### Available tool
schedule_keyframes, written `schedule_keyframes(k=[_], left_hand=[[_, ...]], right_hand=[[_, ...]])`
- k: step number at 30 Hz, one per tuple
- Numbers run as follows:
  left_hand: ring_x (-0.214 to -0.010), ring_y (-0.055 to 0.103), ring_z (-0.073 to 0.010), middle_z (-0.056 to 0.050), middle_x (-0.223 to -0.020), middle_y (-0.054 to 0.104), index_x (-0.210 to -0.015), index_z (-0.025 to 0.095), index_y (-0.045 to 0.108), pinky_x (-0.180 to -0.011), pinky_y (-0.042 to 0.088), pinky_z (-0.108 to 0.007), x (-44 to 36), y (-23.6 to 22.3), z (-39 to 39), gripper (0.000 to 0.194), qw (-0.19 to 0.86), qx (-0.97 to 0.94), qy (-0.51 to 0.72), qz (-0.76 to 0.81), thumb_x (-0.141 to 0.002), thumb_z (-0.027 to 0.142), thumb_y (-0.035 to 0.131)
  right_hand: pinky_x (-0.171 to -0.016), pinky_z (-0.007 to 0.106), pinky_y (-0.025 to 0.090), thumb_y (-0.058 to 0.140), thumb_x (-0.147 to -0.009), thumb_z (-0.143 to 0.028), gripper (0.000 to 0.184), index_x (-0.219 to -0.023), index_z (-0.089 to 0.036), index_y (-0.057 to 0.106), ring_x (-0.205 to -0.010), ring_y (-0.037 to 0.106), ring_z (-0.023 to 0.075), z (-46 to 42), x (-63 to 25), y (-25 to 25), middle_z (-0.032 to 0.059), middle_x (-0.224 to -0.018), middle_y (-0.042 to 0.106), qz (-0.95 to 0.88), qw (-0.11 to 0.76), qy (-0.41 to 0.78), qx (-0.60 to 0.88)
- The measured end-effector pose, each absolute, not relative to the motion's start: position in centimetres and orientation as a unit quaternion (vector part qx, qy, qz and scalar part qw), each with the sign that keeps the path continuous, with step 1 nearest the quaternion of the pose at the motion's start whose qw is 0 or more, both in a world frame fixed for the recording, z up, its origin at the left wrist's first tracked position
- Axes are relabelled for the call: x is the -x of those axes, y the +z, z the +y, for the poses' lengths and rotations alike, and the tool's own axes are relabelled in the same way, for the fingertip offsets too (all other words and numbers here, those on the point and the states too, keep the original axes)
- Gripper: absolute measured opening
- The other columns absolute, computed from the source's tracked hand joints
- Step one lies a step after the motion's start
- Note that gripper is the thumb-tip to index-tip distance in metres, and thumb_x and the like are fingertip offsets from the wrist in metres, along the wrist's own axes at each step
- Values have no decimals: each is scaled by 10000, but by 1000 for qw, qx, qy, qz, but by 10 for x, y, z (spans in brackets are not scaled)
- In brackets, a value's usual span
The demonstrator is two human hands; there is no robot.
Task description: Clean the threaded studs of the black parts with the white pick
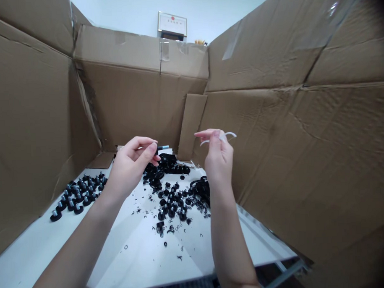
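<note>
My left hand (132, 160) is raised over the white table, with thumb and fingers closed on a black-headed screw foot (163, 148). Its silvery shank points to the right, and my fingers cover most of the head. To the right, at about the same height, my right hand (220, 157) grips a white curved tool (231, 135). The tool's thin ends stick out on both sides of the fingers, and its exact kind cannot be made out. A gap separates the two hands. Below them lies a loose group of similar black screw feet (171, 201).
Rows of upright screw feet (78, 192) stand at the left. Farther back is a heap of black parts (167, 161), with black strips (201, 187) near my right wrist. Small black scraps litter the white table (145, 255). Tall cardboard walls (140, 104) enclose the back and sides.
</note>
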State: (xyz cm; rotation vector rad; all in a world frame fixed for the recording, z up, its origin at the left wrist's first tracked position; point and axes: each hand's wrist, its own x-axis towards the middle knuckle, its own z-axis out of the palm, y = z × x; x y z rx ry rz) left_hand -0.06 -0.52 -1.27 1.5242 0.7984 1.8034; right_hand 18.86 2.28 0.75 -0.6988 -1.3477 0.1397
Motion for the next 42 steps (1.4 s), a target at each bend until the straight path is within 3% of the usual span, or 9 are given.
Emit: schedule_keyframes(k=[6,9,12,18,24,35,42], left_hand=[[-706,676,-103,-4,-855,666,-905,183,658,-701,584,-228,-8,-10,-12,229,391,-559,685,255,-785,356,750],[-765,686,-98,-4,-909,681,-908,191,656,-752,581,-213,-9,-11,-15,221,403,-561,681,245,-768,318,772],[-810,691,-109,-12,-937,698,-956,203,668,-777,576,-212,-8,-13,-16,230,386,-569,681,252,-771,297,770],[-755,704,-148,-43,-883,723,-1031,199,703,-742,597,-266,-6,-13,-19,254,365,-593,658,287,-819,339,710],[-734,700,-129,-46,-954,708,-1020,212,696,-708,598,-236,-3,-12,-19,240,348,-604,662,276,-813,332,720],[-714,692,-116,-32,-961,707,-979,200,675,-701,596,-237,-3,-6,-23,188,312,-616,670,272,-817,287,712],[-747,695,-124,-32,-953,699,-998,198,663,-757,589,-261,-7,-10,-18,215,307,-610,675,281,-816,301,708]], right_hand=[[-641,279,474,514,-941,-384,264,-757,-213,595,-635,549,83,-8,-173,8,-2,-819,544,-721,626,225,194],[-699,274,545,614,-884,-298,124,-797,-211,597,-750,641,104,-16,-171,10,9,-917,590,-737,598,266,167],[-759,272,581,657,-846,-218,36,-830,-219,626,-856,674,122,-19,-168,9,11,-944,628,-722,623,253,162],[-591,269,610,684,-811,-204,36,-784,-219,666,-652,683,113,-14,-161,5,-8,-800,667,-656,693,234,183],[-504,231,570,731,-770,-236,136,-766,-239,596,-535,621,78,-13,-162,6,-35,-742,657,-647,699,219,212],[-745,284,635,703,-797,-165,93,-754,-210,634,-744,730,125,-2,-159,17,-19,-794,680,-650,689,273,167],[-626,240,631,701,-801,-170,109,-810,-221,605,-632,711,106,3,-159,13,-45,-712,672,-638,701,279,152]])
